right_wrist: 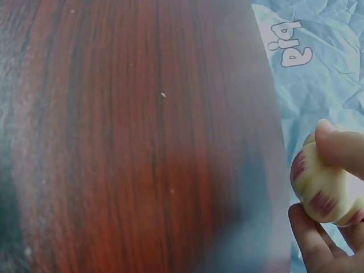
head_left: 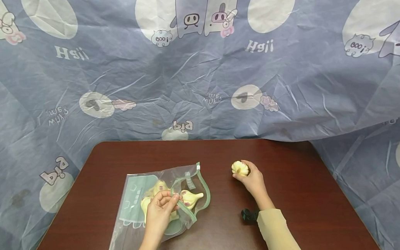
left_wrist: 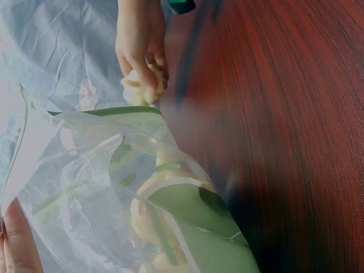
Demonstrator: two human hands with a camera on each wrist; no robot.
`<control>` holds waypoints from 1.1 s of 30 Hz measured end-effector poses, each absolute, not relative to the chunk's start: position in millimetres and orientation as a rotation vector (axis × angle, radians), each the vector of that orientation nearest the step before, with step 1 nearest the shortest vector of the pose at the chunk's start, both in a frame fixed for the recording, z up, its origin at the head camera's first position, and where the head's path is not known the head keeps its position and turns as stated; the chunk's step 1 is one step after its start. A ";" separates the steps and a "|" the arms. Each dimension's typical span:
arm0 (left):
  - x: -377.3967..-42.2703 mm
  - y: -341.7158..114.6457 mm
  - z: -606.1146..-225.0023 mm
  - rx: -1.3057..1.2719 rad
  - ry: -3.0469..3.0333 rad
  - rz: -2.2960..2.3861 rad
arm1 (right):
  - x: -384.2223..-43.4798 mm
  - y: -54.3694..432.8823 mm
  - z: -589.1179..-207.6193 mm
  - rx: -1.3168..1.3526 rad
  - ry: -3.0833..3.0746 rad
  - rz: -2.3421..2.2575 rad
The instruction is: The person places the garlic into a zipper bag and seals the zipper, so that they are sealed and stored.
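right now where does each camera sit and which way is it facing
Head: looks forward and down at the dark red wooden table; shows both forearms, the left hand pinching the clear green-edged zip bag, the right hand gripping a pale yellow garlic bulb.
Left wrist: sits low by the bag, facing across to the right hand; left fingertips at the corner.
Right wrist: faces along the tabletop; right fingertips around the bulb.
Shared: all three show the bulb and table.
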State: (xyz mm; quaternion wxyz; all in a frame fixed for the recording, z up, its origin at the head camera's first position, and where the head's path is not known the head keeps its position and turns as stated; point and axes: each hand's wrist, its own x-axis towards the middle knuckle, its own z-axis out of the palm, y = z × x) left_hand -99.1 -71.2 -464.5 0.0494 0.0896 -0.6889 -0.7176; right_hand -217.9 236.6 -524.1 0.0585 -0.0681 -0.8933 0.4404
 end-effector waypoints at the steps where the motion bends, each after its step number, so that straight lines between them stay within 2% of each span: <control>1: -98.9 -71.3 -464.3 0.273 -2.095 -2.193 | -217.1 237.0 -523.1 -0.202 -2.701 1.333; 25: -100.1 -73.2 -465.2 0.282 -2.114 -2.203 | -180.5 224.7 -487.9 -0.057 -2.606 1.436; 33: -100.4 -73.3 -463.7 0.283 -2.123 -2.198 | -161.5 200.6 -479.6 0.194 -2.480 1.773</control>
